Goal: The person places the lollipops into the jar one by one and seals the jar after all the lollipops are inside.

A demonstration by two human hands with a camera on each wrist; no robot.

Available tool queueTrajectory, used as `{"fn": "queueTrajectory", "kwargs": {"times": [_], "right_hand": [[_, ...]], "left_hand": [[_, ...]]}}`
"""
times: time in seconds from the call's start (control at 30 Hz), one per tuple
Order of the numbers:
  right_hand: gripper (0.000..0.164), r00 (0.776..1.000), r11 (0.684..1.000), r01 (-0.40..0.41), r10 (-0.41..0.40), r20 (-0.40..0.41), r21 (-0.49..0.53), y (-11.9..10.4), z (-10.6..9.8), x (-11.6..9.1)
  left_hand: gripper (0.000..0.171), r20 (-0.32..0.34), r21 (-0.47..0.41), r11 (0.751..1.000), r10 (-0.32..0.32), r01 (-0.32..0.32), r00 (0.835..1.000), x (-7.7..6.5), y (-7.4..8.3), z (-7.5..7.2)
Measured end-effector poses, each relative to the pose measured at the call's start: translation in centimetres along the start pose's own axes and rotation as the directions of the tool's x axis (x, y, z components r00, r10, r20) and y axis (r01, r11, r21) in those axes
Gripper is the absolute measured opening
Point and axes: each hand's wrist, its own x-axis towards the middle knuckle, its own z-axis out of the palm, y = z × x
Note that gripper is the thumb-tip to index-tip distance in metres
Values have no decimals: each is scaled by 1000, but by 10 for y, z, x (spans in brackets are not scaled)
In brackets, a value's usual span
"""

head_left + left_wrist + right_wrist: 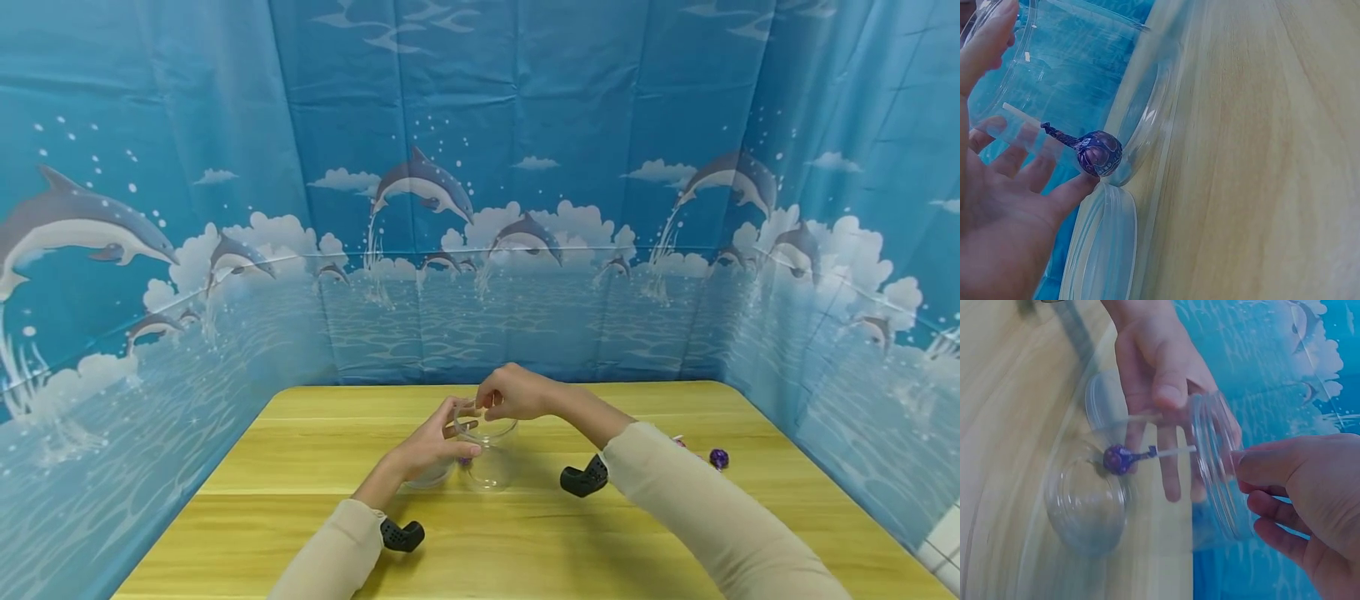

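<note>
You have one purple-wrapped lollipop [1099, 153] inside the clear jar [489, 477], so by my reading that much is done, while the jar's mouth is uncovered and the lid [1110, 244] stands off to its left on the table [487, 554]. Out to your right, a purple sweet [718, 459] lies on the wood with another piece partly hidden by your right sleeve [697, 500]; if those belong in the jar too, that part is left to do, as is any capping. The lollipop sits at the jar's left side, ball down near the base and white stick pointing up toward the mouth, its long axis running roughly along the jar's own upright axis (the wall may be propping it, though I can't be sure). Your left hand [433, 440] holds the jar in a wide grip, thumb in front, fingers spread behind. Your right hand [519, 393] is at the rim, fingertips close together; I cannot tell whether they pinch anything, but the stick's end looks apart from them.
</note>
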Motion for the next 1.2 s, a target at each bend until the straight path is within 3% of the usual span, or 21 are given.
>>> {"fn": "queueTrajectory", "kwargs": {"times": [0.23, 0.73, 1.2], "right_hand": [[16, 999, 999, -53, 53, -2, 5, 5, -9, -14], [14, 994, 994, -80, 85, -70, 69, 18, -17, -53], [19, 984, 989, -136, 142, -105, 64, 33, -27, -96]], "left_hand": [[72, -8, 21, 1000, 6, -6, 1000, 0, -1, -1], [67, -36, 39, 999, 4, -2, 999, 1, -4, 1], [68, -22, 24, 1000, 3, -3, 1000, 0, -2, 1]]}}
